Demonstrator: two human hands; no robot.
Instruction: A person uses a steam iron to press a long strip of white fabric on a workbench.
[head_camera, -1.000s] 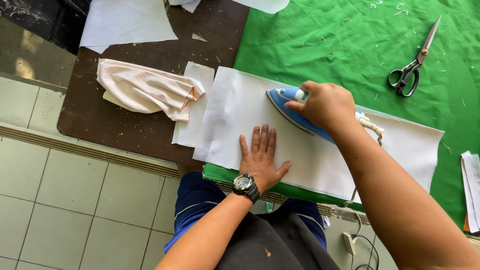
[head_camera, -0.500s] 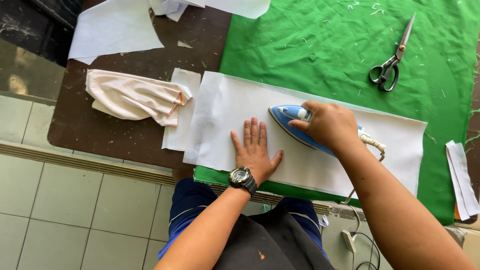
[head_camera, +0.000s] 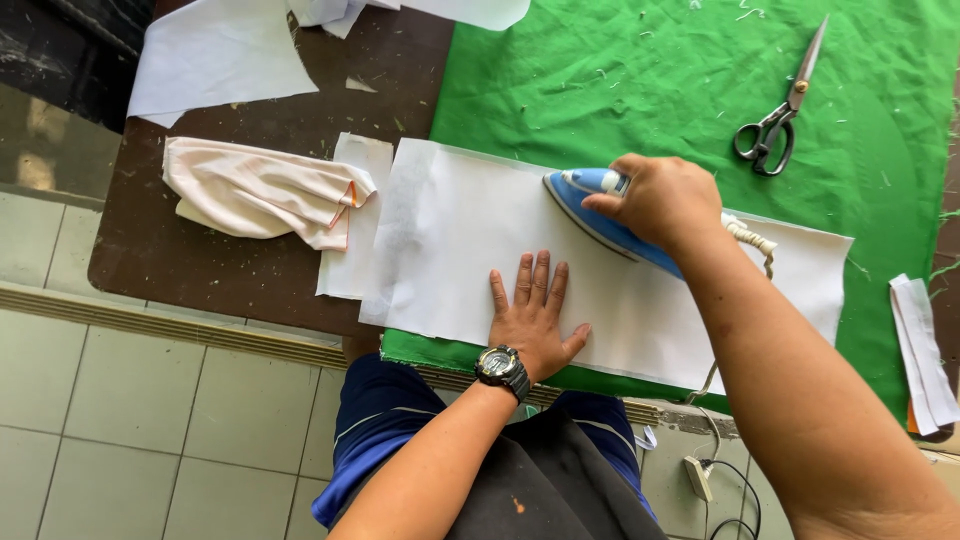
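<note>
My right hand (head_camera: 662, 200) grips the blue iron (head_camera: 590, 205), which has slid further along the white sheet (head_camera: 470, 240). My left hand (head_camera: 535, 320) still presses it flat, fingers spread.

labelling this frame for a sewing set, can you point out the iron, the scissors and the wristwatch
iron (head_camera: 580, 205), head view, on the blue front of its body, ahead of the right hand
scissors (head_camera: 770, 130), head view, near the pivot, just above the dark handles
wristwatch (head_camera: 497, 363), head view, on its round face at the left wrist
</note>
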